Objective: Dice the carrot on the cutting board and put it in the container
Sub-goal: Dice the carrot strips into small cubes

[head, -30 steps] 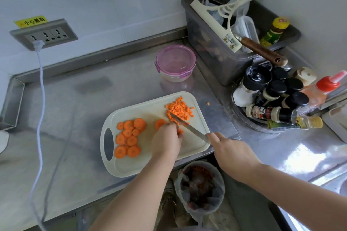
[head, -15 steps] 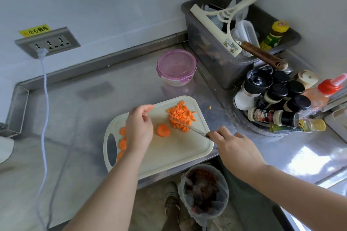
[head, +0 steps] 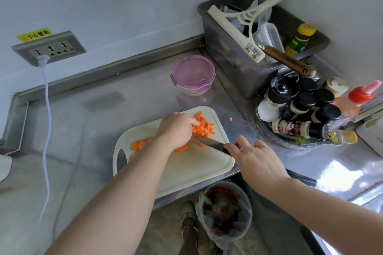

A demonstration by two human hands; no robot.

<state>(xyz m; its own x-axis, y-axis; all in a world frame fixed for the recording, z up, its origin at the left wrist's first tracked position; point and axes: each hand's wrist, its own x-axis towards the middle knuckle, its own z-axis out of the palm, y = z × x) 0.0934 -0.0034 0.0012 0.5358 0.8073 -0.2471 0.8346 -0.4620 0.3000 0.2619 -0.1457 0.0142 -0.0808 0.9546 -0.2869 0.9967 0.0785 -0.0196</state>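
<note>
A cream cutting board (head: 196,170) lies at the counter's front edge. Diced carrot (head: 204,127) is heaped at its far right corner. Round carrot slices (head: 137,145) lie near the handle hole, and one more slice (head: 182,148) shows beneath my left wrist. My left hand (head: 176,128) is knuckles-up on the board, fingers bent down onto the edge of the diced heap; what is under them is hidden. My right hand (head: 255,159) grips a knife (head: 209,143), whose blade points left and runs under my left hand. The container (head: 192,74), with its purple lid on, stands behind the board.
One carrot bit (head: 229,118) lies on the steel counter right of the board. A grey bin (head: 244,68) of utensils and a cluster of spice bottles (head: 306,114) crowd the right. A lined waste bin (head: 223,211) stands below the counter edge. A white cable (head: 48,109) hangs from the wall socket.
My left hand moved right from the carrot slices to the diced heap beside the blade. My right hand and the knife shifted slightly toward the left hand.
</note>
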